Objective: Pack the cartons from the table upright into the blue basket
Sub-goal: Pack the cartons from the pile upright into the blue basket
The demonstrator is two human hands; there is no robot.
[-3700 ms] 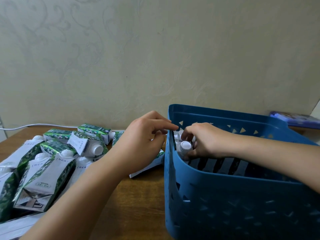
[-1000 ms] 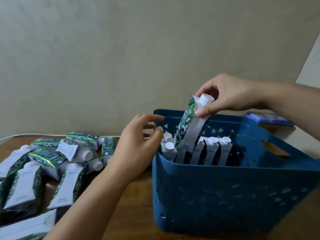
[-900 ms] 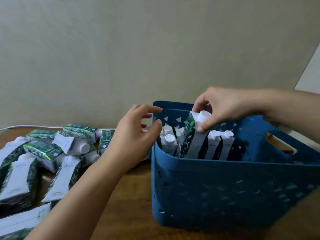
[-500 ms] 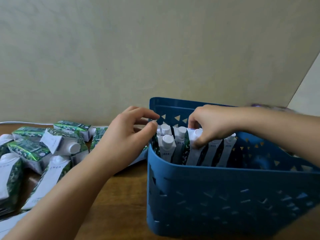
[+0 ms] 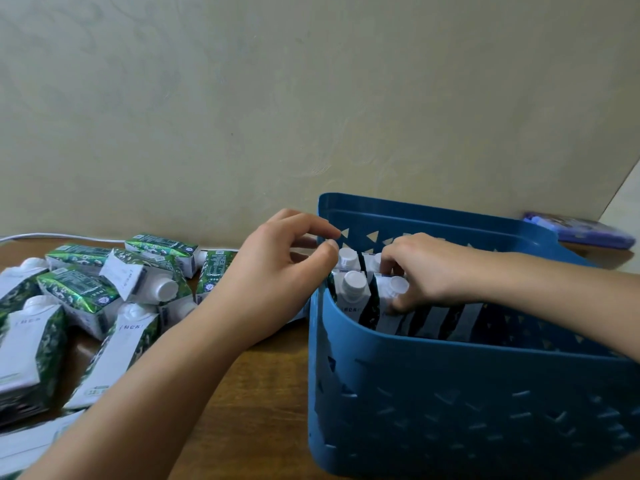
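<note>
The cartons (image 5: 135, 337) are white and green with white screw caps; small dark print sits under the cap on several, but it is too small to read, and no brand can be made out. About nine or ten lie tumbled on their sides on the wooden counter (image 5: 266, 403), left of the blue basket (image 5: 467, 403); the heap runs off the frame edge, so the count is not exact.

Inside the basket, at its left end, at least four capped cartons stand upright in two rows, and more white and dark sides show in a line to their right.

The right hand (image 5: 426, 271) reaches down into the basket from the right, fingers curled round the top of one upright carton (image 5: 389, 296) in the near row, thumb against its face below the cap.

The left hand (image 5: 277, 268) hovers at the basket's left rim, fingers loosely curled, forefinger and thumb tips close together at the rim; whether they pinch it cannot be told.

A white cable (image 5: 62, 236) runs along the wall, and a purple packet (image 5: 581, 230) lies behind the basket.
</note>
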